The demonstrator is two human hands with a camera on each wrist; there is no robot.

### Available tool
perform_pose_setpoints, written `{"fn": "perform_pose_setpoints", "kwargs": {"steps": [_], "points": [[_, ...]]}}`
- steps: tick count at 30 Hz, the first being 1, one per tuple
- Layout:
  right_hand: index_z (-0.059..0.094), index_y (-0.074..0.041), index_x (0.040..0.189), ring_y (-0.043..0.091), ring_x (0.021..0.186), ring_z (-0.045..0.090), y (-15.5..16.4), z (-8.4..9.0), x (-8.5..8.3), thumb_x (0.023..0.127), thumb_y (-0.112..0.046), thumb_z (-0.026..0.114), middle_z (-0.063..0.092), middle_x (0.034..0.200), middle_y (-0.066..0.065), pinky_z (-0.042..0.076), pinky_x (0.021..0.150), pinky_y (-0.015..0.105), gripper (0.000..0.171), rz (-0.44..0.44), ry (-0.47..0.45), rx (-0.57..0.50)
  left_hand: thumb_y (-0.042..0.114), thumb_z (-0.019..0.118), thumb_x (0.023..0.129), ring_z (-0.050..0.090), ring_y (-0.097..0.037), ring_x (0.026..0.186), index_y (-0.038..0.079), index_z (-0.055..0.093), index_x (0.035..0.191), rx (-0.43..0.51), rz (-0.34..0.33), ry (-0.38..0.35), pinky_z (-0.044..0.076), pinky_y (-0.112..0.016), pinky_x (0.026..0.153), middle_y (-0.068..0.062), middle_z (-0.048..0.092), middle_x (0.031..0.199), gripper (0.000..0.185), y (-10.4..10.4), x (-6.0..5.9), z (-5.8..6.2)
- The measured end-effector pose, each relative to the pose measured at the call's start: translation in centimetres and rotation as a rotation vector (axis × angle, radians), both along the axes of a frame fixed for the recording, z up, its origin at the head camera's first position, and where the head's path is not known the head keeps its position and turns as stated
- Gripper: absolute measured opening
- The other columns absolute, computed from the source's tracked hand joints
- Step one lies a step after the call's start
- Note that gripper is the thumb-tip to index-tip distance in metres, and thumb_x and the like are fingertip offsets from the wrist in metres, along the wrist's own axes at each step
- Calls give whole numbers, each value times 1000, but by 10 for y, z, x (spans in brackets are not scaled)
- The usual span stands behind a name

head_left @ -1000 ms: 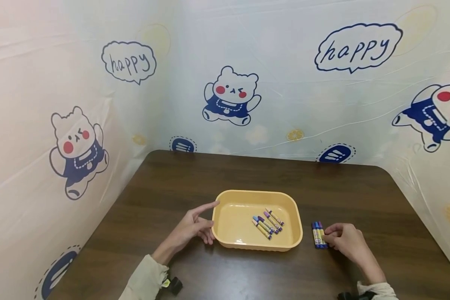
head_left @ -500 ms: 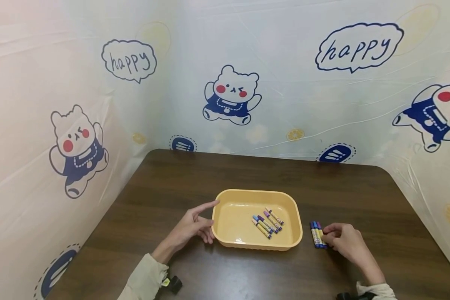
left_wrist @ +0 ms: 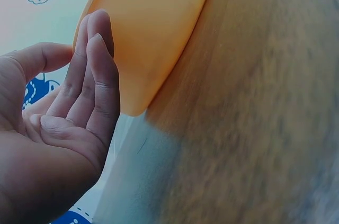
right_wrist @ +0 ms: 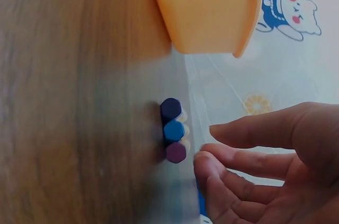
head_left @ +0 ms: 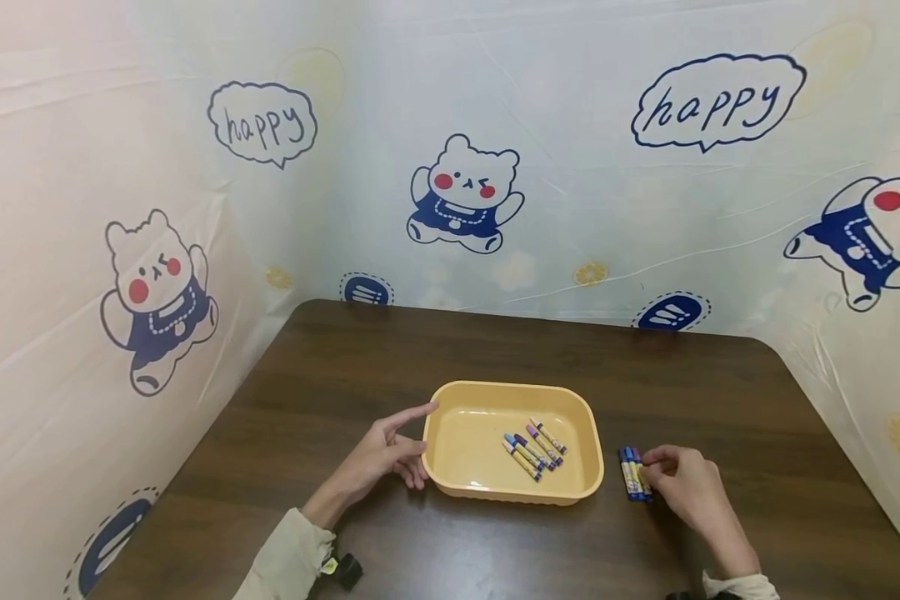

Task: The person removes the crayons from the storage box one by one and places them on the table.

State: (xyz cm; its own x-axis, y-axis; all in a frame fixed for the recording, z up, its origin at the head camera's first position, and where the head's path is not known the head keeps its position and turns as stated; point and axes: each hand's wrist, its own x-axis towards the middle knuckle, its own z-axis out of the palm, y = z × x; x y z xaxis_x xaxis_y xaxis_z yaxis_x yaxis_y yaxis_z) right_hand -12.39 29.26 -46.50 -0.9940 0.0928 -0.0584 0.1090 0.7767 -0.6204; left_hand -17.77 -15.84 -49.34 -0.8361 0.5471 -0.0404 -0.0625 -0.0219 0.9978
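A printed plastic backdrop [head_left: 570,167] with cartoon bears and "happy" speech bubbles walls in the scene on three sides. Inside it lies the dark brown wood-grain tabletop [head_left: 495,350]. Near the front middle of the tabletop sits a yellow rectangular plastic tray [head_left: 461,442] with rounded corners.

The left hand [head_left: 386,458] rests on the tabletop just beside the tray's left wall, holding nothing; its forefinger is stretched out toward the tray's rim, and in the left wrist view the other fingers [left_wrist: 98,75] lie loosely straight close to the tray's outer side. Whether they touch the wall cannot be told. The right hand [head_left: 682,483] lies on the tabletop to the right of the tray, fingers gently bent and relaxed, gripping nothing, its fingertips [right_wrist: 209,163] right at a small row of crayons.

That row, three crayons [head_left: 632,472] with dark blue, blue and purple ends, lies side by side on the tabletop, touching one another, between the tray's right wall and the right hand. Inside the tray, toward its right half, a loose cluster of crayons [head_left: 534,444] lies slantwise on the floor.
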Motion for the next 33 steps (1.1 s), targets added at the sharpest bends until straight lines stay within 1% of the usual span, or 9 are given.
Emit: {"fn": "perform_pose_setpoints", "kwargs": {"steps": [3,6,12,16,18,22,24,26,33], "points": [[74,-4,97,13,74,62,-6,2,1,88,-14,71,71,82,-1,48,63,31,13,-8,65,28,4,56,100,69,-23,60,7,33,155,8,-5,-5,61,-40,57,-21,71,75,60,0,0,0],[74,-5,96,14,74,63,-13,5,2,88,-12,71,70,81,-1,49,64,32,11,-6,134,42,4,57,99,69,-23,60,7,33,155,15,-8,-13,61,-38,57,-20,71,75,60,0,0,-2],[74,-5,94,14,73,64,-30,12,3,87,-8,71,69,79,-1,47,59,27,9,-8,258,70,3,57,99,69,-22,60,8,34,155,18,-10,-26,60,-36,56,-19,71,75,60,2,-1,-4],[74,-3,95,14,72,63,-40,16,0,87,-6,71,69,79,0,48,57,24,9,24,309,64,3,57,99,69,-22,60,7,33,155,18,-4,-25,60,-36,56,-19,71,74,61,1,0,-1],[73,-3,94,14,72,63,-47,20,-2,87,-4,71,69,80,2,49,57,25,8,42,337,72,3,57,99,69,-22,60,8,34,155,15,0,-25,60,-35,56,-19,71,75,61,1,0,0],[73,-3,90,16,71,62,-62,26,-4,83,0,73,67,79,4,52,59,31,8,73,448,127,4,58,99,69,-23,60,9,34,155,9,6,-22,60,-36,56,-19,71,75,60,1,0,1],[73,-3,89,16,70,61,-70,28,-4,82,1,73,66,78,4,53,59,33,8,87,488,152,4,58,99,69,-23,60,9,34,155,7,8,-20,61,-36,57,-19,71,75,60,0,0,1],[73,-2,90,16,70,60,-78,31,-5,81,2,73,65,79,5,53,60,35,9,102,509,169,4,57,99,69,-23,60,9,34,155,8,11,-19,61,-37,57,-19,71,75,60,0,0,1],[73,-2,90,18,69,61,-96,36,-10,80,2,74,64,77,5,54,61,37,11,163,517,188,5,58,99,70,-22,60,10,34,155,6,13,-30,60,-36,56,-18,72,75,61,1,0,1]]}}
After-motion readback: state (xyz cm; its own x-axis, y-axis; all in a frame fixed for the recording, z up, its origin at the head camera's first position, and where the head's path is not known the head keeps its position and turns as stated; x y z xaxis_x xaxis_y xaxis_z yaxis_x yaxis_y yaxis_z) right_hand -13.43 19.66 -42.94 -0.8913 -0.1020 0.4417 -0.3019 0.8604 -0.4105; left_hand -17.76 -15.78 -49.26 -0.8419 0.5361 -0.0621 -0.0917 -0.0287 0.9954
